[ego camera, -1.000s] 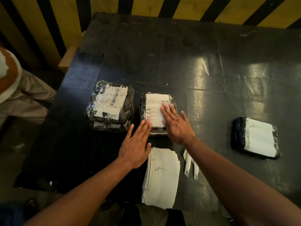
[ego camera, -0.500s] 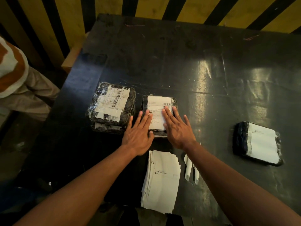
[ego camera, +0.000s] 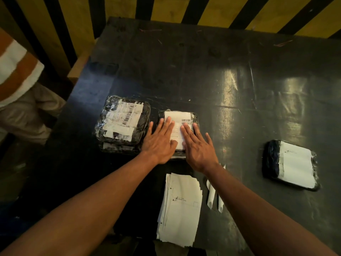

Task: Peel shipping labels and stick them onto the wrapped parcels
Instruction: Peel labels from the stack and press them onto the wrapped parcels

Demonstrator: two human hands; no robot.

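Pressing down with both palms, we see the left hand [ego camera: 160,143] and the right hand [ego camera: 198,147] laid flat on the middle parcel [ego camera: 194,117], fingers straight and slightly spread, gripping nothing. Under them lies a white paper shipping label [ego camera: 177,117], rectangular, with a printed barcode at its far right corner; it covers most of the parcel's top. The parcel is a dark, squarish block in glossy, crinkled plastic wrap, sitting on the scuffed black table [ego camera: 221,71], whose surface shines in patches. Just beside it on the left stands a stack of wrapped parcels [ego camera: 122,124], the top one bearing wrinkled label pieces. Well apart to the right rests another wrapped parcel [ego camera: 291,164] with a smooth white label. Near us a fanned pile of label sheets [ego camera: 180,209] overhangs the table edge, with narrow backing strips [ego camera: 211,196] just right of it.
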